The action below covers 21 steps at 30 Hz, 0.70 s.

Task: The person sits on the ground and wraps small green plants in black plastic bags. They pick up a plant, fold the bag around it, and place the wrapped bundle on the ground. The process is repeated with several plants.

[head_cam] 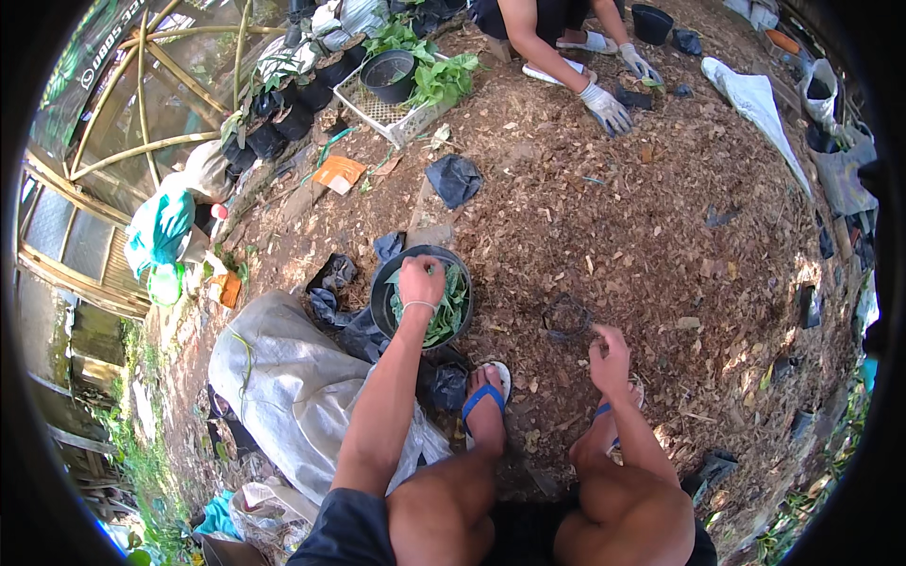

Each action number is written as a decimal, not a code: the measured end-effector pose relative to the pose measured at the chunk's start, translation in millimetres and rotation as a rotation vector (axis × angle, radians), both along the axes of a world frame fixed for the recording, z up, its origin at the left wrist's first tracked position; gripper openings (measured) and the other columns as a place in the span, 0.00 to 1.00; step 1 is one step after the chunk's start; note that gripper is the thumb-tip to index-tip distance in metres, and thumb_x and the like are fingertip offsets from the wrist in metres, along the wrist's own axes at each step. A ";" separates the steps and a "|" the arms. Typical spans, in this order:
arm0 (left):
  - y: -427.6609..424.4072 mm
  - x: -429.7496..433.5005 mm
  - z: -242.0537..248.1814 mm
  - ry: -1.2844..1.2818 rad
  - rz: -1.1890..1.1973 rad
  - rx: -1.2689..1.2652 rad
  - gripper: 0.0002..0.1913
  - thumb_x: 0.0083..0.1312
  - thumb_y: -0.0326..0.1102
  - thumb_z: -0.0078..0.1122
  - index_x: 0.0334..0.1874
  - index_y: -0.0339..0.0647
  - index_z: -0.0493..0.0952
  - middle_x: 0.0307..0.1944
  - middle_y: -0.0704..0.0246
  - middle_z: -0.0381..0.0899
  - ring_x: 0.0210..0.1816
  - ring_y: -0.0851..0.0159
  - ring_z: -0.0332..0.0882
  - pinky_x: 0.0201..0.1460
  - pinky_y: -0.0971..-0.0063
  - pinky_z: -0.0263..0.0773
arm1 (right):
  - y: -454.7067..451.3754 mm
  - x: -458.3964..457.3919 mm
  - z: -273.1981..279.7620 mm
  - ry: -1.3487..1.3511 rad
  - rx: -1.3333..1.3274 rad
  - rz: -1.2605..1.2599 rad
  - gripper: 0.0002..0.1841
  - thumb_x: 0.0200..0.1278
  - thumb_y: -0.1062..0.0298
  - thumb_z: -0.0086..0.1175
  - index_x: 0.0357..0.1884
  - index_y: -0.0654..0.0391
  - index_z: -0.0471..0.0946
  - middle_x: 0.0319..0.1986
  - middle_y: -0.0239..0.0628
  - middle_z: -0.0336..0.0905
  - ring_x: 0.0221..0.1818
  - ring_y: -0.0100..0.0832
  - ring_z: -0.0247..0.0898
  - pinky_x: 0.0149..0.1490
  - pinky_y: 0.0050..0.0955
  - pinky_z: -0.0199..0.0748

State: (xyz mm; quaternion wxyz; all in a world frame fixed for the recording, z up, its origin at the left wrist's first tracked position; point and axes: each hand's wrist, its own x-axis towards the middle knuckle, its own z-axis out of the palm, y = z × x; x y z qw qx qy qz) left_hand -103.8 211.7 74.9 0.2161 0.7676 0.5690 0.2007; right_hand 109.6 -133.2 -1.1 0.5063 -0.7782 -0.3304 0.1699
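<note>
My left hand [422, 280] is over a round black pot [377, 305] that holds cut green leaves [451, 304]. Its fingers are curled down, and whether they pinch a leaf is hidden. A pale band circles that wrist. My right hand [610, 359] hovers low over the ground near my right foot, with its index finger apart from the thumb and nothing seen between them. Just beyond its fingertips is a soil-filled black plastic planting bag [566, 316], its rim nearly level with the litter-covered ground.
Ahead, a person's gloved hands [607, 110] work at a small black bag [633, 97]. A white crate [396, 131] carries a black pot and leafy plants. A pale woven sack [297, 389] lies at my left, black plastic [454, 180] ahead. A white sheet [750, 106] lies far right.
</note>
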 end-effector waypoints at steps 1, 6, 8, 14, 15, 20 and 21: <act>-4.9 -6.4 -6.2 0.063 -0.024 -0.010 0.11 0.66 0.36 0.70 0.47 0.42 0.89 0.54 0.54 0.84 0.52 0.46 0.86 0.59 0.52 0.80 | -1.6 -1.4 -3.6 -0.008 0.025 0.018 0.17 0.66 0.81 0.56 0.57 0.62 0.83 0.53 0.45 0.81 0.43 0.37 0.83 0.47 0.32 0.80; -15.3 -11.6 -22.9 0.174 -0.012 -0.105 0.10 0.67 0.39 0.73 0.45 0.44 0.91 0.63 0.56 0.77 0.58 0.45 0.82 0.64 0.50 0.79 | -5.0 -6.4 -10.4 0.070 0.025 0.042 0.16 0.65 0.82 0.57 0.54 0.62 0.84 0.53 0.46 0.82 0.43 0.36 0.83 0.46 0.31 0.80; -13.9 -13.7 -26.1 0.220 -0.065 -0.076 0.10 0.67 0.40 0.74 0.44 0.44 0.91 0.63 0.56 0.77 0.60 0.45 0.81 0.64 0.51 0.79 | -5.8 -5.8 -8.9 0.051 0.014 0.055 0.16 0.65 0.81 0.57 0.53 0.62 0.85 0.53 0.45 0.82 0.43 0.36 0.83 0.46 0.32 0.80; 7.5 -19.4 -29.1 0.203 -0.125 -0.035 0.10 0.64 0.39 0.72 0.43 0.43 0.92 0.51 0.53 0.84 0.59 0.44 0.81 0.64 0.52 0.78 | -6.7 -2.6 -10.5 0.085 0.012 0.074 0.14 0.66 0.80 0.58 0.52 0.62 0.86 0.50 0.44 0.84 0.43 0.35 0.84 0.47 0.31 0.81; 12.2 -17.4 -24.8 0.229 -0.141 -0.032 0.10 0.64 0.39 0.71 0.42 0.42 0.92 0.49 0.53 0.86 0.58 0.43 0.81 0.64 0.52 0.78 | -6.7 -2.5 -12.0 0.137 -0.014 0.064 0.14 0.66 0.80 0.58 0.52 0.62 0.86 0.49 0.44 0.84 0.43 0.35 0.84 0.47 0.31 0.81; 29.0 2.1 27.6 -0.417 0.053 -0.435 0.09 0.67 0.37 0.69 0.41 0.38 0.88 0.38 0.68 0.87 0.38 0.63 0.85 0.47 0.71 0.78 | -8.3 -2.8 -15.1 0.288 0.002 0.068 0.13 0.71 0.77 0.59 0.54 0.62 0.86 0.48 0.40 0.87 0.41 0.27 0.83 0.47 0.28 0.81; 30.1 7.2 40.5 -0.559 0.029 -0.502 0.07 0.70 0.35 0.68 0.42 0.38 0.87 0.38 0.71 0.86 0.37 0.68 0.83 0.44 0.75 0.75 | -7.6 -3.1 -14.0 0.333 0.008 0.066 0.13 0.72 0.76 0.59 0.54 0.62 0.86 0.48 0.39 0.88 0.40 0.25 0.83 0.46 0.28 0.80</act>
